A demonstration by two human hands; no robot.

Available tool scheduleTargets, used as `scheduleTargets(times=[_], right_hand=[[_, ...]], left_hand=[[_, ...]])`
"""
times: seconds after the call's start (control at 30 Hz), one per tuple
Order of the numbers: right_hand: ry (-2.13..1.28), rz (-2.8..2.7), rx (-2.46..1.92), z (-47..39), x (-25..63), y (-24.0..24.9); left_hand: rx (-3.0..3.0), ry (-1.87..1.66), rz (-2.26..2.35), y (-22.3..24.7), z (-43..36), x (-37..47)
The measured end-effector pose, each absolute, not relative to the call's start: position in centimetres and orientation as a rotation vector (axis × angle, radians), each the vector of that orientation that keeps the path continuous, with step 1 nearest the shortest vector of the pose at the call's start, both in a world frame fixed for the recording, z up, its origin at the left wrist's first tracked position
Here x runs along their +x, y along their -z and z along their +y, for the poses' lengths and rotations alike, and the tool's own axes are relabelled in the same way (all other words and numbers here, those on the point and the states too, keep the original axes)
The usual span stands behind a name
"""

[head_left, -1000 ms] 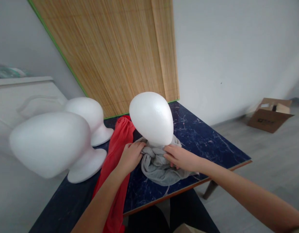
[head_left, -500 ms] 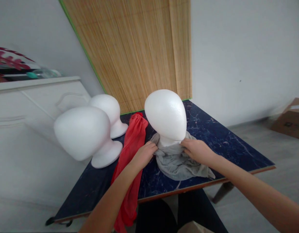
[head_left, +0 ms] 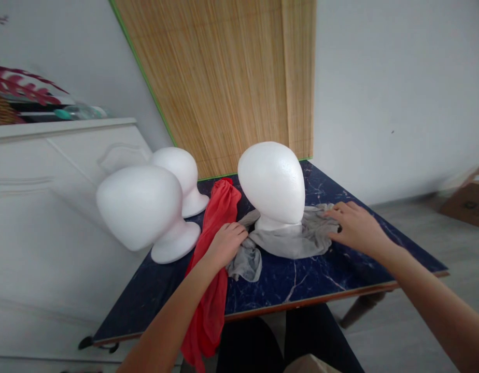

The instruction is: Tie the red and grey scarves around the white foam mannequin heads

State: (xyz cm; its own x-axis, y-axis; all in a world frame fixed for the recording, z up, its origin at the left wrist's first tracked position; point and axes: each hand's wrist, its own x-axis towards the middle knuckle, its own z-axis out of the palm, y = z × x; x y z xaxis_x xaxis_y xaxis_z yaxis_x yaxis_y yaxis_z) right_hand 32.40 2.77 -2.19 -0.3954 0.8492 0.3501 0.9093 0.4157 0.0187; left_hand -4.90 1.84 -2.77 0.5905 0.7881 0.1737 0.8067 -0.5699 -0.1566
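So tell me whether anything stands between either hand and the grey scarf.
Nothing visible does. The left hand and right hand are both at the grey scarf, on opposite sides of the white head form. The red scarf runs under the left arm but doesn't separate that hand from the grey one.

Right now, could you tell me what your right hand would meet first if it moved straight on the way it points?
The right hand would first meet the grey cloth, then probably the white foam head beside it, though depth is unclear.
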Motion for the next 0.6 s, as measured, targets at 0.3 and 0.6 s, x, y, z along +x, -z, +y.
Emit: scheduleTargets(times=[0.3,0.6], right_hand=[[-0.009,-2.694,-0.978,0.6,29.6,3.3],[0.033,-2.434,-1.384,4.4,48.7,6.1]], left_hand=[[-2.637,0.015,-1.146,1.6,4.6,-5.0],[-2.619,0.045,-1.16,0.5,8.3,-7.2]])
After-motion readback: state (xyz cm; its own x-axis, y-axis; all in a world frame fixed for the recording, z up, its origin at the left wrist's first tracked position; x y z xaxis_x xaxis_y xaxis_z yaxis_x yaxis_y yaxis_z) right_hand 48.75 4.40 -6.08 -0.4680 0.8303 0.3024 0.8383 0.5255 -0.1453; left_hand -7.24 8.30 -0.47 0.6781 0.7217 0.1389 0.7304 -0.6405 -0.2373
